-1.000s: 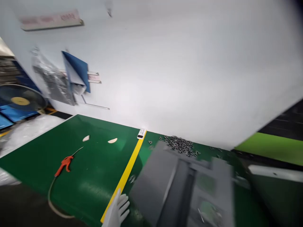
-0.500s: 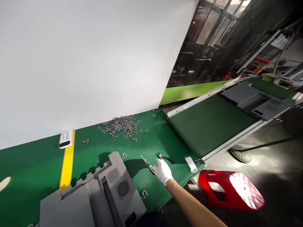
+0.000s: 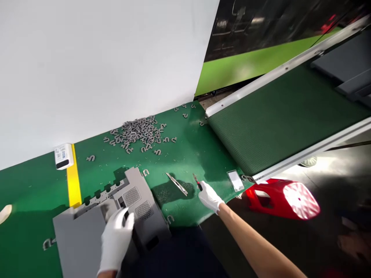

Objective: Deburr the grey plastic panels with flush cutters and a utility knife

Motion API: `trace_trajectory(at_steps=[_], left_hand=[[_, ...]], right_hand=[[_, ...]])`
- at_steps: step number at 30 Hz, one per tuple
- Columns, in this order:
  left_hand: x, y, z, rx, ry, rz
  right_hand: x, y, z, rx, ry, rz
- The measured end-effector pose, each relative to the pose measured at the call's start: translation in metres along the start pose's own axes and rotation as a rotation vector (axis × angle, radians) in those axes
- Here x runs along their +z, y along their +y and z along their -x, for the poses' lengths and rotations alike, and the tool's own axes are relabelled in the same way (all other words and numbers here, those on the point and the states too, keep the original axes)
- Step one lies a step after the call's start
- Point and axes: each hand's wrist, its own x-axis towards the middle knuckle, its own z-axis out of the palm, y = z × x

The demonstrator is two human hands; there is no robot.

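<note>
My right hand (image 3: 210, 197), in a white glove, is closed around a pair of small red-handled cutting pliers (image 3: 197, 181), whose jaws point up and left. Left of them a silver utility knife (image 3: 177, 184) lies on the green mat. My left hand (image 3: 117, 235), gloved too, is over a large grey plastic housing (image 3: 87, 235) with two vent grilles. Its thumb and fingers are apart with nothing visible between them; whether it touches the housing I cannot tell. Small grey U-shaped clips (image 3: 145, 172) lie near the housing's edges.
A pile of grey clips (image 3: 139, 131) lies at the back by the white wall. Left of it sits a white device (image 3: 63, 156) beside yellow tape (image 3: 74, 189). At right are a conveyor (image 3: 278, 119) carrying another grey housing (image 3: 348, 58), a clear-edged white card (image 3: 235, 180) and a red stool (image 3: 284, 199).
My right hand has taken up the cutting pliers, which lay on the mat beside it. My left hand has come into view over the housing. The view has shifted.
</note>
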Motion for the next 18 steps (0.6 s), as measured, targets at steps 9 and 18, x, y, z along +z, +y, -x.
trace_trajectory(at_steps=[9, 18], left_hand=[[0.047, 0.115, -0.063, 0.835, -0.721, -0.419], [0.049, 0.137, -0.087, 0.695, -0.993, -0.512]], right_hand=[[0.091, -0.011, 0.111, -0.151, -0.301, 0.013], [0.135, -0.025, 0.108, -0.155, -0.179, -0.079]])
